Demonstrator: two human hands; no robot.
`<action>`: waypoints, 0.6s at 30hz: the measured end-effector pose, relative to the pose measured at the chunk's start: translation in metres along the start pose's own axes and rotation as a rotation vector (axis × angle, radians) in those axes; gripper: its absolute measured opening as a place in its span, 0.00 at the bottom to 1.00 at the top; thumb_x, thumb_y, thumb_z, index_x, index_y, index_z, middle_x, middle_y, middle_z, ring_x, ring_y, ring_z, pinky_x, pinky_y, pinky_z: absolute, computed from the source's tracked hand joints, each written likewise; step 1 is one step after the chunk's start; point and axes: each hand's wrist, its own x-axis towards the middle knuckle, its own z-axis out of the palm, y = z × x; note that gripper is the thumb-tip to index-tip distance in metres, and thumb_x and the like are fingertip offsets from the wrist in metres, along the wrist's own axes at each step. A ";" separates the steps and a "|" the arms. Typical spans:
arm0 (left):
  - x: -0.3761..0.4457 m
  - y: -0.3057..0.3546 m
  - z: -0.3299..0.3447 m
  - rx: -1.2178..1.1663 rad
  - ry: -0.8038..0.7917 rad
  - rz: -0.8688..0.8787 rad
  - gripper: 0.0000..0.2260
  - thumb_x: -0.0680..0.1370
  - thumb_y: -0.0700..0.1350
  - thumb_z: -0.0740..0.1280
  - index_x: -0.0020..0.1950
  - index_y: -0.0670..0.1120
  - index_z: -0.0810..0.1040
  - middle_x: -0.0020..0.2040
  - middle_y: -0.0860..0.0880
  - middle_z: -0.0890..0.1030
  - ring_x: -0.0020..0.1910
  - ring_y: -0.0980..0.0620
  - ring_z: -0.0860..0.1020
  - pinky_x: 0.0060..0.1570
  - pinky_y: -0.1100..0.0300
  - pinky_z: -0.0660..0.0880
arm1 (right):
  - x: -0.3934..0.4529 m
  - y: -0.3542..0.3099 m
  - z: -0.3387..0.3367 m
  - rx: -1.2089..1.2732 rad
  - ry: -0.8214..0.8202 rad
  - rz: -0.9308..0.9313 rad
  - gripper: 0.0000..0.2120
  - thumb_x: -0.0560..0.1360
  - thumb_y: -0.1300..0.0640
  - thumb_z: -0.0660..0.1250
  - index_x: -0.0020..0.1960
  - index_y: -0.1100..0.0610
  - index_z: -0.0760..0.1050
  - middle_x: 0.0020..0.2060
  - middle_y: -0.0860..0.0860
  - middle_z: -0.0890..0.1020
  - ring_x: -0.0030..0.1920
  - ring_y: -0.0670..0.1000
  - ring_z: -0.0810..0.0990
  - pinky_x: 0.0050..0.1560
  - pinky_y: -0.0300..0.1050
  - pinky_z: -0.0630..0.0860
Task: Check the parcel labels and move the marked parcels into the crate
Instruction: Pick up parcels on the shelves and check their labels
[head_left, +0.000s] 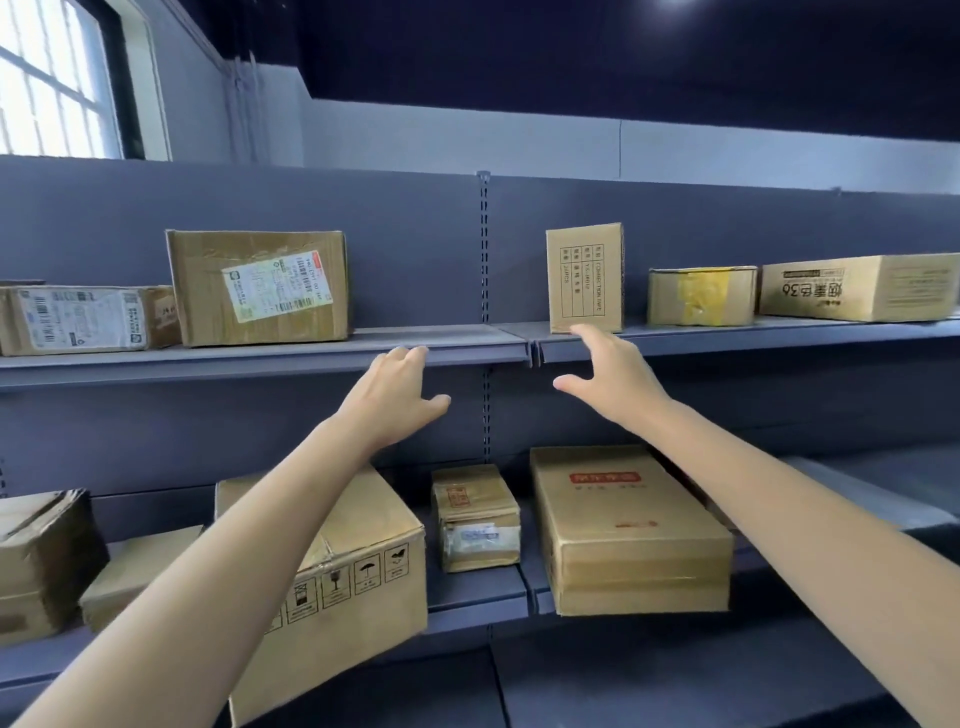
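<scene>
Both arms reach up twd the grey metal upper shelf (457, 338). Left hand (395, 395) and right hand (610, 382): grip released, fingers spread, holding nothing. Right fingertips sit just below a small upright brown cardboard parcel (584, 278) w/ a printed table, standing on that shelf.

Brown parcels (258, 287) — grey shelving (457, 343) (yellow tape (701, 297))

Daylight blows out the barred window (49, 78) far left, a ceiling light (680, 4) glares at the top edge, rest evenly lit but dim with a dark ceiling, soft shadows under the shelves (260, 358), wide-angle bowing at edges, slight softness overall, small label print unreadable.
</scene>
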 end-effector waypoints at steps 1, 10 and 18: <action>0.003 0.010 0.002 0.003 0.009 0.004 0.24 0.75 0.49 0.65 0.66 0.37 0.66 0.65 0.39 0.71 0.65 0.41 0.67 0.61 0.52 0.65 | 0.001 0.009 -0.005 0.010 0.016 0.002 0.31 0.73 0.54 0.69 0.72 0.58 0.60 0.70 0.54 0.68 0.70 0.56 0.66 0.66 0.51 0.66; 0.032 0.098 0.038 -0.029 0.094 -0.048 0.23 0.75 0.48 0.65 0.65 0.38 0.67 0.64 0.40 0.71 0.65 0.42 0.66 0.62 0.54 0.65 | 0.017 0.102 -0.038 0.059 -0.018 -0.020 0.31 0.73 0.53 0.69 0.72 0.58 0.61 0.70 0.55 0.68 0.70 0.56 0.66 0.67 0.50 0.65; 0.040 0.124 0.051 0.020 0.049 -0.123 0.23 0.76 0.49 0.64 0.65 0.37 0.67 0.65 0.40 0.71 0.66 0.42 0.65 0.62 0.53 0.64 | 0.022 0.140 -0.035 0.164 -0.048 0.004 0.30 0.74 0.52 0.68 0.72 0.58 0.62 0.69 0.54 0.69 0.69 0.55 0.67 0.66 0.49 0.66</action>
